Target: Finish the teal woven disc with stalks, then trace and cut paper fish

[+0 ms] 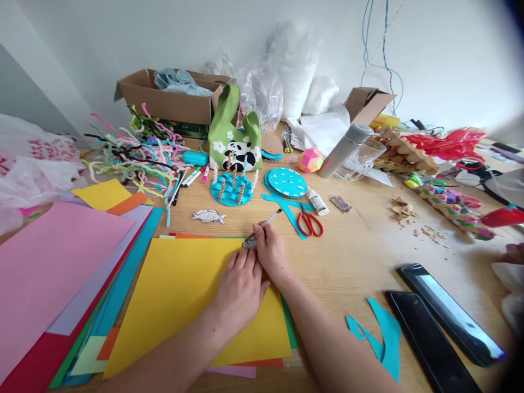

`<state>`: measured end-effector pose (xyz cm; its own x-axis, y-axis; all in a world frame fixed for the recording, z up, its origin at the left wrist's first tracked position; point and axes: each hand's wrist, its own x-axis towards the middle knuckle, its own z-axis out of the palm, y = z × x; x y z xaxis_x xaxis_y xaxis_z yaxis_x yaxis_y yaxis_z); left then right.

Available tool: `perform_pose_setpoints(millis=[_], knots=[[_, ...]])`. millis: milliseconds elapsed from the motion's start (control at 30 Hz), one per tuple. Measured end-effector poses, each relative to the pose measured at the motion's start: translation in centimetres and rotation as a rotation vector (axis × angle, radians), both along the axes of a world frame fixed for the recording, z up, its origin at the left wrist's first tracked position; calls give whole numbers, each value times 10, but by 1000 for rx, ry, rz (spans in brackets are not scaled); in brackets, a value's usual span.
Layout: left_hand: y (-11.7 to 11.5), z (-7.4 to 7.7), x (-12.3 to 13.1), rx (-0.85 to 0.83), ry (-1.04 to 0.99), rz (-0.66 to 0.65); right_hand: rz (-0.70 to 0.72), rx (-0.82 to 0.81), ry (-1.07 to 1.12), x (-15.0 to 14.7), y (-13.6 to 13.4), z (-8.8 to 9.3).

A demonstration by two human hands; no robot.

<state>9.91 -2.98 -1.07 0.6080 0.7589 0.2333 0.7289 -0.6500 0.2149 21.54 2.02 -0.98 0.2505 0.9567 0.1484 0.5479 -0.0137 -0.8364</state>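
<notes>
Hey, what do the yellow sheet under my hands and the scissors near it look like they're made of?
Yellow sheet: looks like matte coloured paper or thin card, flat with crisp edges. Scissors: glossy red handles, probably plastic; the blades look like grey metal, though they are small in view.

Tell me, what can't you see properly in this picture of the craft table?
Head view only:
- Tip of the pencil: hidden behind the right hand and the left hand.
- Red print on the plastic bag: cut off by the left edge.
- Papers under the yellow sheet: covered, only edges show.
- Another person's hand: blurred at the right edge.
</notes>
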Motion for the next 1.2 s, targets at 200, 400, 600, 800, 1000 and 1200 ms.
perform_pose_setpoints(millis=[200,400,600,800,1000,1200], knots=[[1,7,1,-21,-26,17,31,7,9,3,1,0],[2,12,2,-55,-18,42,61,13,14,6,1,1],[3,13,3,-63,-12,49,62,23,16,5,1,2],[2,11,3,-50,-7,53,60,40,-3,6,3,1],[2,8,4,-26,-17,52,57,52,-18,6,2,-1],[2,13,4,-58,0,56,42,58,-40,7,3,-2]])
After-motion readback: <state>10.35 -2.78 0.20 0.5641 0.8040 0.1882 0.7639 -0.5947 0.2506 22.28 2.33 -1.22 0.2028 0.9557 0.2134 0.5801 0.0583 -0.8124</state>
